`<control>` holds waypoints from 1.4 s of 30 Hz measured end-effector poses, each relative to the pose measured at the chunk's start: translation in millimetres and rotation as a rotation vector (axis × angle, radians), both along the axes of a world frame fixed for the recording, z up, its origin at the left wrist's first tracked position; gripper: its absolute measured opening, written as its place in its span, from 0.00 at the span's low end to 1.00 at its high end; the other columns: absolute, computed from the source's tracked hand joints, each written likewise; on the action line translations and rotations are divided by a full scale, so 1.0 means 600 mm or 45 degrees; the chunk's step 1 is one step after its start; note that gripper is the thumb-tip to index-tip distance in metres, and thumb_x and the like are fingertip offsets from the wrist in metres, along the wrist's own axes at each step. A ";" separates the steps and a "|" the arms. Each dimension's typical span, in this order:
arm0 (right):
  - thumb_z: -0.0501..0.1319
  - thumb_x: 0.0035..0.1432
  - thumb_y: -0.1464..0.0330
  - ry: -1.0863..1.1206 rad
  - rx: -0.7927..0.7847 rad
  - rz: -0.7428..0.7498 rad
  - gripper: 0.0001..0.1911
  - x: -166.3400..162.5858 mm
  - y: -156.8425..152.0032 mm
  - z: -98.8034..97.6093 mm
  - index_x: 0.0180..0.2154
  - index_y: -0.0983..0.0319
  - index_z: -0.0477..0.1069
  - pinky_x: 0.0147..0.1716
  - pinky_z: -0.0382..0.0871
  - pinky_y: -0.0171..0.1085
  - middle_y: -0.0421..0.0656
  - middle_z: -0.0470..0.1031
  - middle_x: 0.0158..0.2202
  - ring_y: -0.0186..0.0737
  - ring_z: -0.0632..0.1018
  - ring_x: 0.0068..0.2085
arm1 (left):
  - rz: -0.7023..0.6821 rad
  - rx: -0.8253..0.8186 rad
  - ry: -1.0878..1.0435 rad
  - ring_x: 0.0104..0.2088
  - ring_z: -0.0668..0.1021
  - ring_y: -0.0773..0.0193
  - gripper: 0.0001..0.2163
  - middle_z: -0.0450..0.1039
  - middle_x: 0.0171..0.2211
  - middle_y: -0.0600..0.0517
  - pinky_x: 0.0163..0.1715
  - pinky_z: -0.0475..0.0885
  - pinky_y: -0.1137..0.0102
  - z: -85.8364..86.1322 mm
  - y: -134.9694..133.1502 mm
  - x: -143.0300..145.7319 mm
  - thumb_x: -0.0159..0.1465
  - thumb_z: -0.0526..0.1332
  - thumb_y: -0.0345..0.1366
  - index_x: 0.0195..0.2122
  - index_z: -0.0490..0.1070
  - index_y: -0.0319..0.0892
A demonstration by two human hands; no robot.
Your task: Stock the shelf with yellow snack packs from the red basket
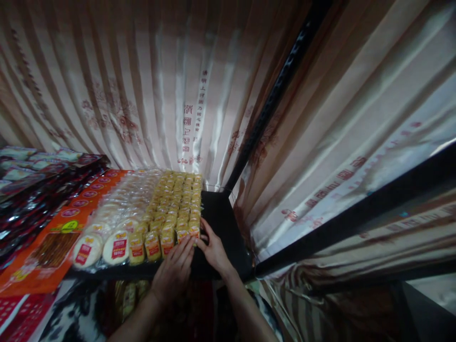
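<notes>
Two hands at the near right corner of the yellow packet rows

The left hand (174,270) lies flat, fingers together, fingertips touching the nearest yellow packets (176,209), which stand in tight rows on the black shelf (221,218). The right hand (213,247) sits just right of those rows, fingers loosely curled against the end packet; whether it pinches one I cannot tell. Left of the yellow packets lie round white cakes (107,237) in clear wrap, then orange snack bags (53,247). Behind the packets hangs a striped satin curtain (160,85)
</notes>
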State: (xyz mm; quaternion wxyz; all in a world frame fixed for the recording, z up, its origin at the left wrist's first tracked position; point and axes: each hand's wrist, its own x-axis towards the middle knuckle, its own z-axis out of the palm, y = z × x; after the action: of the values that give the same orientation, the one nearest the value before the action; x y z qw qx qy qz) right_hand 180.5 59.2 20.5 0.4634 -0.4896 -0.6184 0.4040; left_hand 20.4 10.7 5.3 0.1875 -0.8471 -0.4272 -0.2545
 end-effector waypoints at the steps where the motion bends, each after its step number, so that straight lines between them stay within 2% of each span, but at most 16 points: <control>1: 0.61 0.52 0.68 -0.001 0.020 -0.026 0.32 -0.002 -0.003 -0.003 0.59 0.54 0.57 0.49 0.69 0.44 0.45 0.65 0.55 0.44 0.68 0.55 | 0.004 0.001 -0.005 0.59 0.62 0.62 0.18 0.63 0.58 0.51 0.53 0.59 0.67 0.000 0.000 0.000 0.64 0.47 0.35 0.50 0.69 0.40; 9: 0.59 0.52 0.70 -0.051 0.056 -0.062 0.32 -0.006 0.001 -0.013 0.59 0.55 0.58 0.49 0.69 0.44 0.46 0.65 0.55 0.44 0.71 0.52 | 0.011 -0.037 -0.037 0.59 0.62 0.62 0.17 0.62 0.59 0.51 0.56 0.58 0.68 -0.002 -0.002 0.000 0.62 0.49 0.33 0.50 0.70 0.40; 19: 0.60 0.50 0.67 -0.067 0.162 -0.103 0.31 -0.012 0.006 -0.016 0.57 0.60 0.60 0.49 0.69 0.44 0.51 0.58 0.58 0.46 0.63 0.58 | -0.081 0.062 -0.041 0.59 0.62 0.62 0.14 0.65 0.57 0.51 0.54 0.58 0.66 0.002 -0.006 -0.005 0.61 0.51 0.30 0.45 0.72 0.44; 22: 0.60 0.50 0.65 -0.043 0.159 -0.079 0.31 -0.009 0.009 -0.020 0.57 0.59 0.59 0.51 0.67 0.44 0.49 0.58 0.59 0.46 0.62 0.59 | -0.156 0.054 -0.119 0.59 0.62 0.61 0.14 0.65 0.56 0.51 0.54 0.58 0.65 0.018 -0.011 -0.006 0.62 0.52 0.31 0.45 0.72 0.44; 24: 0.61 0.50 0.65 -0.008 0.150 -0.060 0.32 -0.008 0.011 -0.025 0.58 0.58 0.58 0.52 0.67 0.45 0.48 0.60 0.58 0.46 0.64 0.58 | -0.189 0.007 -0.168 0.59 0.62 0.60 0.15 0.65 0.57 0.50 0.55 0.58 0.64 0.042 -0.006 -0.005 0.62 0.52 0.32 0.48 0.70 0.43; 27: 0.61 0.51 0.66 0.021 0.128 -0.065 0.31 -0.009 0.012 -0.028 0.57 0.57 0.58 0.52 0.66 0.46 0.47 0.61 0.58 0.45 0.66 0.56 | -0.121 -0.075 -0.213 0.61 0.59 0.57 0.17 0.63 0.58 0.47 0.56 0.59 0.60 0.091 0.027 0.001 0.63 0.50 0.32 0.52 0.67 0.40; 29: 0.60 0.51 0.67 0.034 0.107 -0.063 0.31 -0.009 0.011 -0.026 0.57 0.56 0.58 0.52 0.66 0.46 0.46 0.61 0.58 0.44 0.67 0.56 | -0.039 -0.145 -0.215 0.62 0.56 0.55 0.18 0.60 0.59 0.46 0.56 0.59 0.59 0.123 0.064 0.008 0.64 0.48 0.33 0.53 0.66 0.38; 32: 0.60 0.51 0.70 0.051 0.066 -0.028 0.32 -0.008 0.009 -0.019 0.58 0.56 0.57 0.53 0.65 0.46 0.45 0.61 0.59 0.43 0.69 0.54 | 0.088 -0.283 -0.165 0.62 0.56 0.53 0.19 0.59 0.60 0.43 0.57 0.57 0.56 0.156 0.123 0.021 0.65 0.46 0.36 0.55 0.64 0.36; 36: 0.61 0.51 0.71 0.050 0.021 -0.007 0.33 -0.006 0.009 -0.014 0.58 0.54 0.56 0.51 0.66 0.46 0.44 0.61 0.59 0.43 0.71 0.52 | 0.214 -0.524 -0.051 0.63 0.55 0.53 0.22 0.56 0.61 0.41 0.60 0.51 0.54 0.171 0.184 0.040 0.65 0.45 0.38 0.57 0.61 0.34; 42: 0.61 0.50 0.72 0.061 -0.014 -0.017 0.33 -0.007 0.010 -0.014 0.58 0.54 0.55 0.48 0.70 0.45 0.46 0.63 0.57 0.42 0.74 0.48 | 0.175 -0.748 0.065 0.64 0.53 0.54 0.23 0.53 0.63 0.46 0.60 0.47 0.52 0.169 0.231 0.057 0.66 0.42 0.41 0.59 0.58 0.39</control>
State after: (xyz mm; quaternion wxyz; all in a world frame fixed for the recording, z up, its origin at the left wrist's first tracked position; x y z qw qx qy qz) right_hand 176.3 65.3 11.9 0.4780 -0.4865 -0.6015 0.4160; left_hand 54.3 149.3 106.9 -0.0379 -0.8403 -0.5340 -0.0854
